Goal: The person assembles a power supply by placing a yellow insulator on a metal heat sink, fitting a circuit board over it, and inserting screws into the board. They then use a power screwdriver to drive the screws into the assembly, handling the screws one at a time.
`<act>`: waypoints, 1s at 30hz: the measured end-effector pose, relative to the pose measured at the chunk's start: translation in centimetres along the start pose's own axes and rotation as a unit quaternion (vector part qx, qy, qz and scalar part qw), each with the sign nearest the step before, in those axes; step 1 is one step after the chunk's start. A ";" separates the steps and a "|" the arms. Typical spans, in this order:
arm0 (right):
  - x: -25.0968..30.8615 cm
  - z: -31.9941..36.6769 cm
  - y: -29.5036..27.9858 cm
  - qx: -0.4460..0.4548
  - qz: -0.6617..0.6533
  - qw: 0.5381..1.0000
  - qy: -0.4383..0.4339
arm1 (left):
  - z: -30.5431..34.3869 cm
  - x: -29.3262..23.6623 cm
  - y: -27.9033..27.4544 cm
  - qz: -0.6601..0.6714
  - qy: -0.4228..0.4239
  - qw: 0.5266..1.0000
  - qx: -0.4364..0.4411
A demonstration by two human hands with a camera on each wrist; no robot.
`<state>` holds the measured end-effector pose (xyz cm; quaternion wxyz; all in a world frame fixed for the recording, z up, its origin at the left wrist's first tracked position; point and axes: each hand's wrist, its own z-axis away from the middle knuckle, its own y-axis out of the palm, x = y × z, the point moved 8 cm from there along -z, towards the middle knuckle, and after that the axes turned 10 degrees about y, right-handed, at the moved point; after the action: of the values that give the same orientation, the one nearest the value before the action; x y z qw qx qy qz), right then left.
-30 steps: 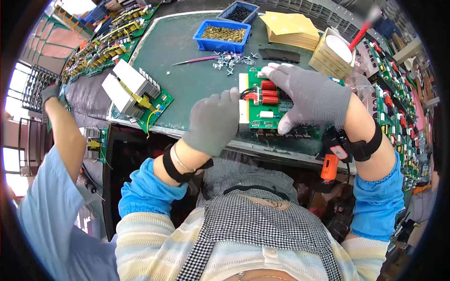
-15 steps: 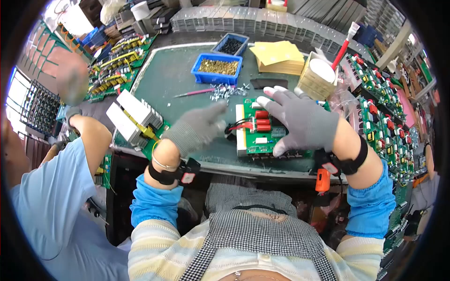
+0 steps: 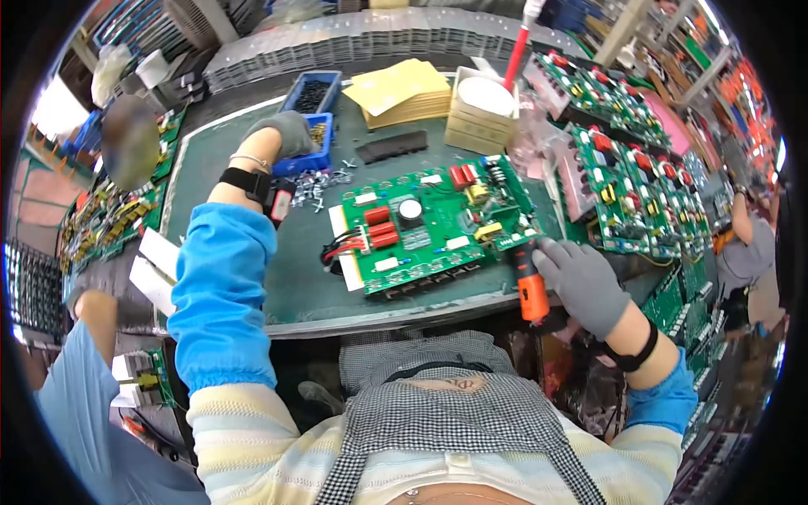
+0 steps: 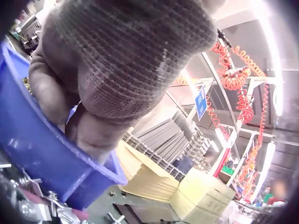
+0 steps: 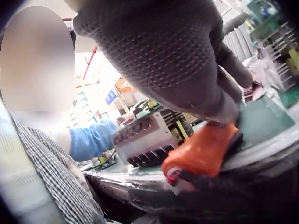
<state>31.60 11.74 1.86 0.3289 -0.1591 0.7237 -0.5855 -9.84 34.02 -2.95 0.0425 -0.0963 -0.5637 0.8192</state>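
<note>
My gloved left hand [image 3: 293,135] reaches into a blue bin [image 3: 310,162] of small brass-coloured parts [image 3: 318,133]. In the left wrist view its bent fingers [image 4: 49,95] dip behind the bin wall, and the fingertips are hidden. At the table's front edge, my gloved right hand [image 3: 585,282] has its fingers against an orange-handled power tool [image 3: 532,296], beside its black section rather than wrapped around it. Between the hands lies a green circuit board [image 3: 438,220] with red components, a white round part and red and black wires [image 3: 341,248] at its left end.
Loose silver screws [image 3: 318,187] lie by the blue bin. Behind stand a bin of black parts [image 3: 311,94], yellow sheets [image 3: 400,88] and a box [image 3: 480,114] with a white tub. More populated boards [image 3: 627,189] line the right side. Another person's arm [image 3: 93,320] is at left.
My left hand has left the board's wired end and moved up into the blue bin. The right hand has come off the board onto the orange-handled tool. The head view has turned right.
</note>
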 end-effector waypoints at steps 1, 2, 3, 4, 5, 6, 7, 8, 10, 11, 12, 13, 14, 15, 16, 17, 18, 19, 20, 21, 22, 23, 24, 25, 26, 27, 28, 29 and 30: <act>-0.4 0.2 0.8 0.029 -0.002 1.000 0.011 | -0.6 -0.8 0.1 -0.017 0.017 1.000 -0.003; -0.6 -0.1 1.5 0.052 -0.006 0.999 0.013 | -0.9 -1.0 0.2 -0.034 0.023 0.999 -0.008; -0.5 -1.2 2.2 0.066 -0.013 0.998 0.004 | -0.4 -0.4 0.2 -0.053 0.016 0.998 -0.014; -0.4 -1.8 2.3 0.032 -0.012 0.999 -0.009 | -0.1 -0.3 0.2 -0.030 0.002 0.996 -0.086; -0.2 -2.0 2.5 -0.011 -0.016 0.999 -0.031 | -0.3 0.4 0.6 -0.033 -0.022 0.995 -0.090; -0.8 -2.0 4.1 0.027 -0.012 0.999 -0.025 | -0.2 0.2 0.6 -0.003 0.001 0.992 -0.123; -1.2 -2.3 5.4 -0.004 -0.035 0.999 -0.037 | -1.2 0.4 1.2 -0.055 0.027 0.992 -0.114; -1.1 -2.7 5.4 -0.023 -0.030 0.998 -0.053 | -1.6 1.0 1.5 -0.034 0.003 0.993 -0.117; -2.0 -2.7 7.4 -0.048 -0.022 0.997 -0.058 | 1.0 0.4 0.4 0.027 -0.051 0.992 -0.116; -1.5 -3.8 7.0 -0.053 -0.031 0.996 -0.070 | 1.7 1.1 0.5 0.023 -0.053 0.992 -0.114; -1.3 -4.2 6.5 -0.052 -0.037 0.995 -0.072 | 1.9 1.1 0.6 0.020 -0.043 0.993 -0.110; -2.0 -4.6 7.4 -0.032 -0.089 0.995 -0.019 | 1.5 0.5 0.6 0.013 -0.031 0.994 -0.100; -2.9 -4.7 8.2 -0.008 -0.139 0.989 0.039 | 0.7 -0.8 0.4 0.007 -0.013 0.996 -0.089; -1.7 -4.8 6.2 -0.035 -0.115 0.993 -0.005 | -1.3 0.2 1.5 -0.014 -0.024 0.997 -0.073; -1.4 -4.8 6.0 -0.039 -0.091 0.995 -0.028 | -1.6 0.0 1.4 -0.023 -0.023 0.996 -0.081; -1.2 -4.4 5.9 -0.040 -0.067 0.996 -0.049 | -1.8 0.2 1.5 -0.005 -0.027 0.995 -0.096; -1.2 -3.8 5.9 -0.041 -0.042 0.996 -0.068 | -0.7 -0.4 0.8 0.012 -0.030 0.993 -0.111; -0.9 -3.0 6.6 -0.003 0.030 0.994 -0.108 | -1.5 0.4 1.2 0.006 -0.028 0.994 -0.105; -1.0 -2.4 6.0 0.001 -0.002 0.996 -0.091 | -2.0 1.0 1.6 0.001 -0.027 0.995 -0.098; -0.7 -1.7 5.1 0.007 -0.033 0.997 -0.075 | -0.6 1.6 1.1 0.061 -0.050 0.981 -0.180; -0.4 -1.0 4.2 0.014 -0.065 0.996 -0.057 | 0.0 2.1 0.9 0.085 -0.067 0.973 -0.205; -0.1 -0.1 3.2 -0.004 -0.039 0.996 -0.075 | 0.7 2.6 0.7 0.110 -0.075 0.961 -0.243; -0.1 0.6 1.9 -0.008 -0.067 0.995 -0.073 | 1.3 3.0 0.7 0.136 -0.082 0.947 -0.280; -0.1 1.0 0.6 -0.014 -0.095 0.993 -0.069 | 2.0 3.0 0.5 0.158 -0.098 0.940 -0.286; -0.2 1.4 -0.7 -0.021 -0.121 0.990 -0.063 | 2.6 3.0 0.3 0.181 -0.113 0.933 -0.291; -0.6 2.0 -1.6 -0.011 -0.148 0.988 -0.051 | 2.6 3.0 0.3 0.188 -0.108 0.929 -0.299; -1.2 2.6 -2.4 -0.014 -0.203 0.978 -0.036 | 2.4 3.1 0.2 0.197 -0.102 0.926 -0.306; -1.5 3.1 -3.9 -0.017 -0.256 0.966 -0.020 | 2.1 3.7 0.4 0.235 -0.090 0.912 -0.324; -1.9 3.8 -5.4 -0.022 -0.308 0.951 -0.003 | 1.9 4.0 0.6 0.273 -0.077 0.897 -0.340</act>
<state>34.72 8.65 7.14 0.1307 -0.3830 0.6515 -0.6416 -14.15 32.83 -3.29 -0.2615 -0.1910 -0.7608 0.5625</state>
